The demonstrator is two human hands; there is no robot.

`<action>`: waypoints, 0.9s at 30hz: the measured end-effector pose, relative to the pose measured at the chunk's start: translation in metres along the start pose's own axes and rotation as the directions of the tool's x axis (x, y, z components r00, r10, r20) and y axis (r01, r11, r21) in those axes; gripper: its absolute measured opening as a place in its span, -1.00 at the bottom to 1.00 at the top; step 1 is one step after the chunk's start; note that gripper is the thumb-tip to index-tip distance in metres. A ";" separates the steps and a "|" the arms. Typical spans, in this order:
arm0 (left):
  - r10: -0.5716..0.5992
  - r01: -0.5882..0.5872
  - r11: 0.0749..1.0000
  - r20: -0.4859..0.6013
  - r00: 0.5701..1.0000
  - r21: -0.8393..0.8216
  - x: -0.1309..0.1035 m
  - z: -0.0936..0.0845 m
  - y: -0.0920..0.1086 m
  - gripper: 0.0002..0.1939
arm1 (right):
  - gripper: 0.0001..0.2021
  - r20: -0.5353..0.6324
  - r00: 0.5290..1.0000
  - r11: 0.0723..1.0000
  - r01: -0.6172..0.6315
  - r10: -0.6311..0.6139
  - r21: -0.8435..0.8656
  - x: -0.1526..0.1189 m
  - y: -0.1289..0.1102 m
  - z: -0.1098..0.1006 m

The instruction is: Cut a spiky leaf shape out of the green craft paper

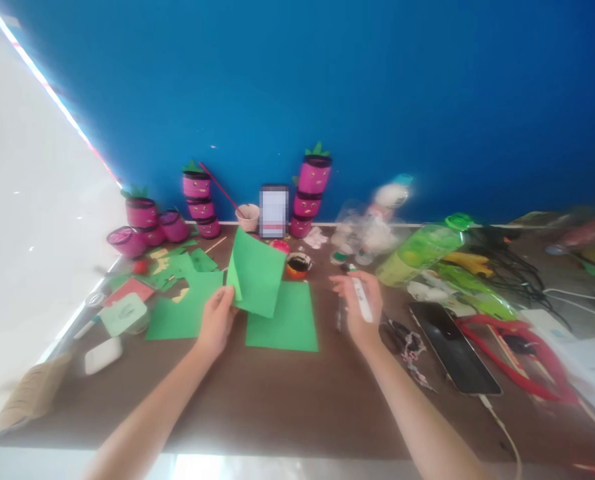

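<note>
My left hand (218, 319) pinches the lower left edge of a green paper sheet (258, 273), which is lifted off the table and curls along its left side. Partly beneath it, a second green sheet (290, 327) lies flat on the brown table. Another green sheet (177, 317) rests to the left, partly behind my left hand. In my right hand (365, 310) is a white marker (362, 300) with a dark tip end, held above the table to the right of the sheets. A small pot of dark paint (298, 265) sits between the hands, farther back.
Magenta stacked cups (197, 200) with green tops and another stack (310, 193) stand against the blue wall, beside an upright phone (274, 212). Green scraps (177, 267) lie left. A tilted green bottle (422, 253), a black phone (455, 347) and a red loop (522, 360) crowd the right.
</note>
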State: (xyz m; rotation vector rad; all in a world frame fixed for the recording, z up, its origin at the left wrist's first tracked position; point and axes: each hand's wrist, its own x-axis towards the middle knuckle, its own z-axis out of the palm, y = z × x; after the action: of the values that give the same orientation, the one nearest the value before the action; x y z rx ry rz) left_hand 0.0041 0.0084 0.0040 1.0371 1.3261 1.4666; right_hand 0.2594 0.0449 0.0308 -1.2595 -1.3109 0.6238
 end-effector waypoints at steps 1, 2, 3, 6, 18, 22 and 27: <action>0.098 -0.099 0.988 0.019 0.995 0.119 -0.002 -0.001 0.001 -0.71 | -0.76 -0.008 1.000 1.000 -0.002 0.002 -0.006 0.000 0.000 0.000; 0.211 -0.225 0.943 0.082 0.974 0.245 -0.005 -0.002 0.002 -0.75 | -0.76 -0.022 1.000 1.000 -0.005 0.005 -0.014 0.000 -0.001 0.001; 0.323 -0.373 0.860 0.193 0.926 0.349 -0.008 -0.003 0.004 -0.79 | -0.76 -0.038 0.999 1.000 -0.008 0.007 -0.021 0.000 -0.001 0.001; 0.432 -0.763 0.506 0.646 0.629 0.403 -0.013 -0.007 0.010 -0.78 | -0.77 -0.098 0.995 0.999 -0.006 0.002 -0.040 0.000 0.000 0.000; 0.209 -0.083 -0.111 0.105 0.972 0.990 0.001 -0.024 0.021 -0.63 | -0.74 0.803 0.543 0.768 0.615 -0.247 -0.179 -0.026 -0.006 0.009; 0.308 -0.110 -0.057 0.123 0.943 0.992 0.003 -0.029 0.020 -0.58 | -0.75 0.832 0.516 0.744 0.634 -0.203 -0.212 -0.027 -0.005 0.015; 0.527 -0.661 0.035 0.548 0.650 0.750 -0.015 -0.007 0.006 -0.66 | -0.75 0.751 0.617 0.706 0.639 -0.233 -0.306 -0.018 0.007 0.011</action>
State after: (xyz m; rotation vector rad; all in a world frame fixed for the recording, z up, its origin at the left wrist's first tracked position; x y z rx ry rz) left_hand 0.0009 -0.0085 0.0094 2.7475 1.7588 0.9684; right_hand 0.2472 0.0343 0.0155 -1.0720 -2.4915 0.3104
